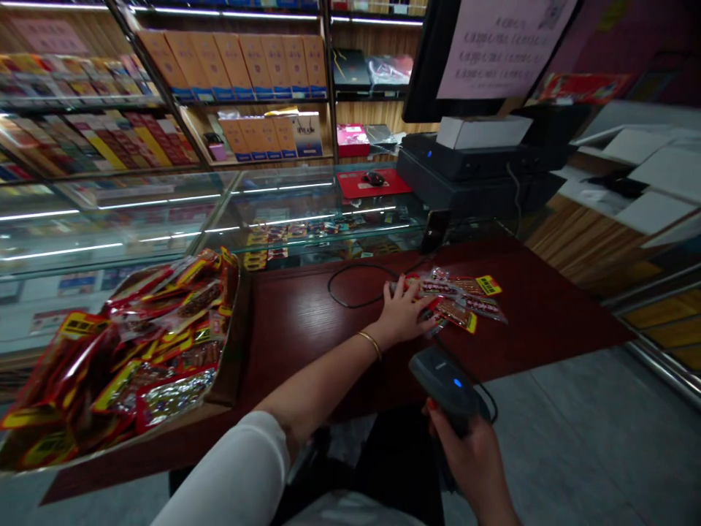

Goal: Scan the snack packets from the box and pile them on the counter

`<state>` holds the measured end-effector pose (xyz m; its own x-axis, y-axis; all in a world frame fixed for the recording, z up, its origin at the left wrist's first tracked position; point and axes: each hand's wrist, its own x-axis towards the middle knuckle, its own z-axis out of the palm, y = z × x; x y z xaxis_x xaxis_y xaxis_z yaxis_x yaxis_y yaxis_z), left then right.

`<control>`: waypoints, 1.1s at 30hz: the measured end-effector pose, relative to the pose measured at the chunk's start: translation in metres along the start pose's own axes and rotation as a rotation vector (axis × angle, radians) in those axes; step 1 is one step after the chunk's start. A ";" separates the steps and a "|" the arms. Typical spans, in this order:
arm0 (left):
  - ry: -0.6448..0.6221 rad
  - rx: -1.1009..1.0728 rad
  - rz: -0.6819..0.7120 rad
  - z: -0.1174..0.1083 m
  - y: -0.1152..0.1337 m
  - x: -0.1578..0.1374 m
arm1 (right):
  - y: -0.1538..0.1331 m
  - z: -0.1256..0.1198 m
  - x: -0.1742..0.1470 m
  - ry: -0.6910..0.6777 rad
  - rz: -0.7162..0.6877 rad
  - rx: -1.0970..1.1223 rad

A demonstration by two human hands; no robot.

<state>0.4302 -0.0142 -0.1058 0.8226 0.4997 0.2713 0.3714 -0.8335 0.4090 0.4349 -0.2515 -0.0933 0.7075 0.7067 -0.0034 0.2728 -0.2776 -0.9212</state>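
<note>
My left hand (402,310) reaches over the dark red counter, fingers spread, resting on the left end of several clear-wrapped snack packets (465,296). A gold bracelet circles that wrist. My right hand (471,453) is wrapped round the handle of a barcode scanner (446,380), a dark grey one with a blue light on top. The scanner is held just in front of the counter's near edge, its head toward the packets. Its cable shows at the right of the handle.
An open cardboard box (233,365) full of snack packets stands at the left. A black cable (331,285) loops on the counter (290,321). Behind are a small upright dark device (435,232), a glass display case (285,190), a mouse (373,178) on a red mat and a cash drawer (465,183).
</note>
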 end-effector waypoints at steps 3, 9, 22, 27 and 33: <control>-0.033 0.181 0.070 0.017 0.009 0.007 | 0.002 -0.003 -0.001 0.031 0.027 -0.013; -0.190 0.113 0.024 0.045 0.045 0.066 | 0.007 -0.006 0.000 0.064 0.073 -0.064; 0.443 -0.148 -0.156 -0.143 -0.010 -0.146 | 0.016 0.016 0.018 -0.222 -0.037 -0.283; 0.559 0.286 -0.752 -0.228 -0.054 -0.290 | -0.015 0.056 0.019 -0.352 -0.098 -0.115; 0.281 0.218 -0.997 -0.252 -0.072 -0.357 | -0.030 0.077 0.012 -0.477 -0.176 -0.071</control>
<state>0.0010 -0.0730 -0.0129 -0.0163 0.9946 0.1024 0.9160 -0.0263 0.4004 0.3855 -0.1845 -0.0953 0.2754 0.9604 -0.0429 0.4166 -0.1594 -0.8950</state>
